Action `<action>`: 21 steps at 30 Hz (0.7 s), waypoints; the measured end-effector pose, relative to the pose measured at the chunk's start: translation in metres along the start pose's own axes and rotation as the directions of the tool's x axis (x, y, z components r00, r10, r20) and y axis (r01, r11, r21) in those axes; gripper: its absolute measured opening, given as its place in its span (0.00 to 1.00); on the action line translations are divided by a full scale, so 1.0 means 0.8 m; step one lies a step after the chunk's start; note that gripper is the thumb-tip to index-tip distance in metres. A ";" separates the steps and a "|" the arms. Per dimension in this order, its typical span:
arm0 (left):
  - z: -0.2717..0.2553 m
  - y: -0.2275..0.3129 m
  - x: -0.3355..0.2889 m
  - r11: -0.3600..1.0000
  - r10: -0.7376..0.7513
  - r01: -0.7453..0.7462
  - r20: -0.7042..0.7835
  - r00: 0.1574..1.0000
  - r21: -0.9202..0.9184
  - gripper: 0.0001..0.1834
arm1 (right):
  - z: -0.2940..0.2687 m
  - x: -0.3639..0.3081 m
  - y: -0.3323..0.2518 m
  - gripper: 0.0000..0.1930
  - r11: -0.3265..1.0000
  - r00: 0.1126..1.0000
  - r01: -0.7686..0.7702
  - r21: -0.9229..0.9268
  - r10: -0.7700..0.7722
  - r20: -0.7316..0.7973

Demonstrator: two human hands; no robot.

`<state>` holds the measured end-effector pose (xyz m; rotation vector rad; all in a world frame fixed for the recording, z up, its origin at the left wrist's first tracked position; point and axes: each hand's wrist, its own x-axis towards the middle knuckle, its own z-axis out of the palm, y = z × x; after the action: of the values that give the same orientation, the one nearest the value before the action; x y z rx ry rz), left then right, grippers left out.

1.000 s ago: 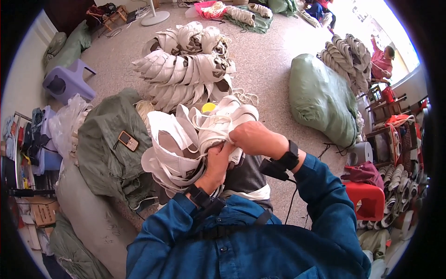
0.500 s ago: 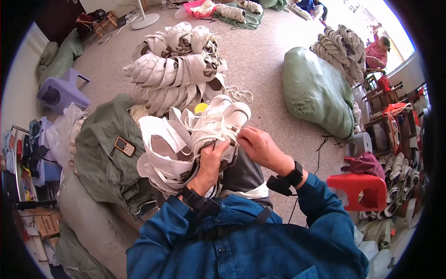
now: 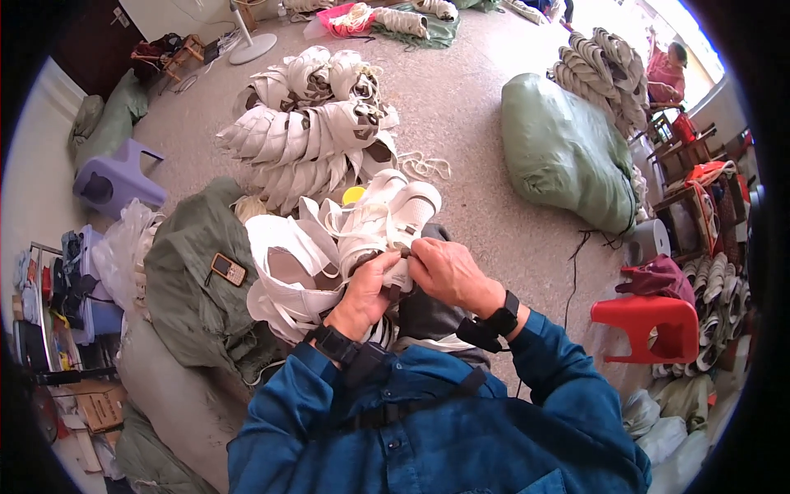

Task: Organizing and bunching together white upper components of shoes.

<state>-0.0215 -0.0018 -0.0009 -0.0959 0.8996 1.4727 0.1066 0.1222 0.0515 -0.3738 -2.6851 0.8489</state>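
Note:
Over my lap lie white shoe uppers with loose laces. My left hand [image 3: 362, 298] is closed around the near end of one shoe upper [image 3: 380, 224], its thumb on top. Close beside that thumb, my right hand [image 3: 451, 276] has its fingers pinched together at the same upper's right edge; what sits between the fingertips is hidden. A white shoelace [image 3: 372, 244] runs loosely across the upper. Left of my hands rests a second white upper [image 3: 284, 255], opening upward, with a lace trailing over it. A yellow round piece [image 3: 353, 195] shows behind them.
Nested shoe uppers [image 3: 317, 132] form a large pile ahead. A green sack [image 3: 568, 152] lies at the right, a red stool [image 3: 646, 329] nearer. A mobile phone [image 3: 226, 269] rests on dark green cloth [image 3: 185, 247] at my left. A person [image 3: 666, 78] sits far right.
My right hand has come down and inward, from just off the upper's right edge to against it near my left thumb. The left hand keeps its hold. The whole view has shifted slightly.

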 end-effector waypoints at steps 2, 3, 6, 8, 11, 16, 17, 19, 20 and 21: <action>-0.001 -0.003 -0.001 1.000 0.012 -0.011 -0.012 1.000 0.016 0.13 | 0.005 -0.004 0.010 0.08 0.994 1.000 -0.006 0.106 0.008 -0.016; 0.004 0.001 -0.003 0.999 0.029 -0.028 -0.024 0.999 0.032 0.13 | 0.007 -0.004 0.015 0.09 0.978 0.999 -0.004 0.211 0.011 -0.031; 0.027 -0.002 -0.013 0.980 0.197 -0.197 -0.108 0.974 0.005 0.10 | -0.012 -0.036 0.038 0.09 0.888 0.974 -0.228 0.400 0.212 0.084; 0.022 -0.003 -0.019 0.973 0.228 -0.229 -0.103 0.968 -0.001 0.10 | -0.025 -0.083 0.085 0.10 0.853 0.895 -0.444 0.275 0.411 0.172; 0.022 -0.006 -0.023 0.963 0.267 -0.268 -0.091 0.959 0.001 0.10 | -0.037 -0.192 0.183 0.13 0.667 0.679 -0.541 -0.513 0.706 0.202; -0.001 -0.005 -0.027 0.967 0.254 -0.252 -0.042 0.966 0.048 0.15 | -0.031 -0.237 0.198 0.11 0.610 0.609 -0.387 -0.692 0.732 0.305; 0.001 -0.003 -0.034 0.967 0.251 -0.248 -0.044 0.967 0.057 0.15 | -0.027 -0.205 0.176 0.10 0.668 0.698 -0.375 -0.643 0.660 0.278; 0.019 0.007 -0.058 0.937 0.195 -0.175 -0.037 0.980 0.303 0.16 | -0.005 -0.157 0.146 0.07 0.914 0.932 -0.363 -0.179 0.352 -0.090; 0.014 0.013 -0.067 0.864 0.141 -0.081 -0.086 0.986 0.497 0.16 | -0.001 -0.120 0.115 0.07 0.959 0.946 -0.283 -0.004 0.279 -0.164; 0.013 0.024 -0.078 0.859 0.142 -0.076 -0.093 0.986 0.506 0.16 | 0.001 -0.087 0.083 0.07 0.969 0.943 -0.183 0.164 0.220 -0.250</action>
<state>-0.0240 -0.0429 0.0508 0.2553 1.3878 1.3006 0.1811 0.1514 -0.0023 -0.6882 -2.3528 0.9611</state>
